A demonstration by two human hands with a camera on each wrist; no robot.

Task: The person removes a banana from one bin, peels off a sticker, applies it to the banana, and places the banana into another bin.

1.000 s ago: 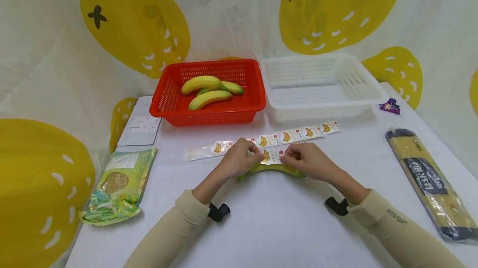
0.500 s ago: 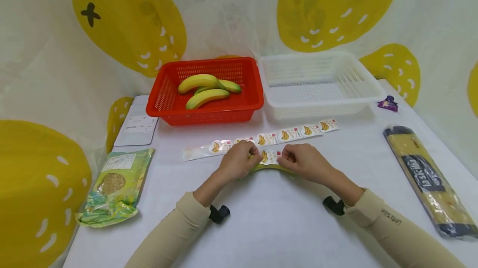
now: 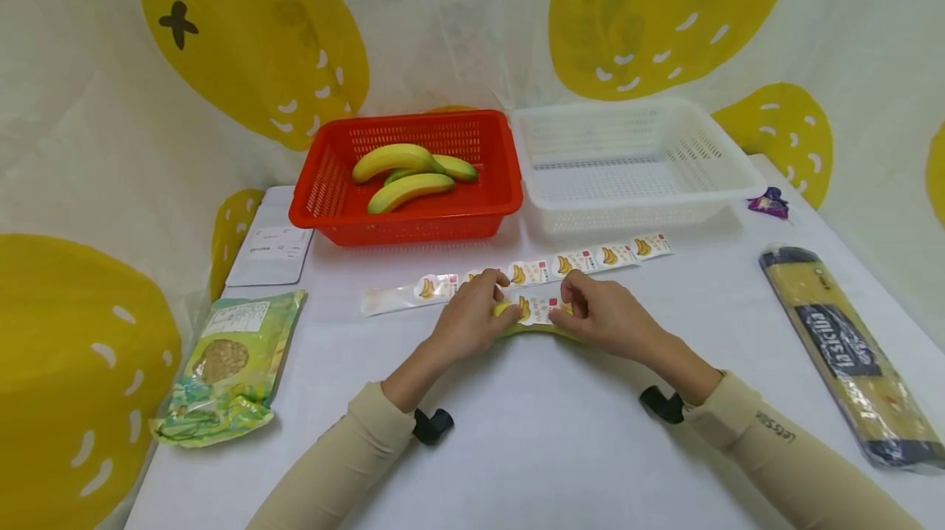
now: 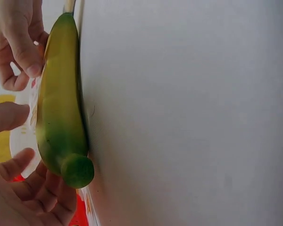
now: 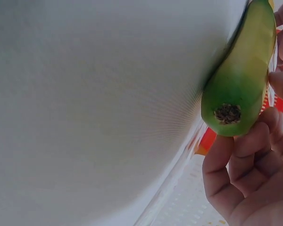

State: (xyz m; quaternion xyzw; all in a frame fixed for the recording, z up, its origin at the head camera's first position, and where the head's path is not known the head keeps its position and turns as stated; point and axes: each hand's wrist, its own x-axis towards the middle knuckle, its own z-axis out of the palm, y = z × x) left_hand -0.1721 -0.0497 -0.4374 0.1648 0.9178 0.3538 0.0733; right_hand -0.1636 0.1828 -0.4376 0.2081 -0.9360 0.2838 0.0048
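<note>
A yellow-green banana [image 3: 539,330] lies crosswise on the table between the two hands, with a white banana-print label [image 3: 536,310] flat along its top. The left hand [image 3: 467,315] holds the banana's left end; in the left wrist view its thumb [image 4: 12,117] is at the label and its fingers curl by the stubby green stem end. The right hand [image 3: 609,315] is at the opposite end, thumb at the label's right part. In the right wrist view its fingers [image 5: 254,141] bend around the dark-tipped end of the banana [image 5: 238,75].
Just behind the hands lies a strip of similar labels [image 3: 527,272]. A red basket [image 3: 421,230] with several bananas and a white basket [image 3: 642,214] stand farther back. A green food bag [image 3: 229,366], a card [image 3: 269,255], a pasta pack [image 3: 845,354] and a purple wrapper [image 3: 769,203] flank them.
The label has come down onto the banana. Both hands have gone from pinching the label's ends to thumbs on it, index fingers lifting away from the thumbs.
</note>
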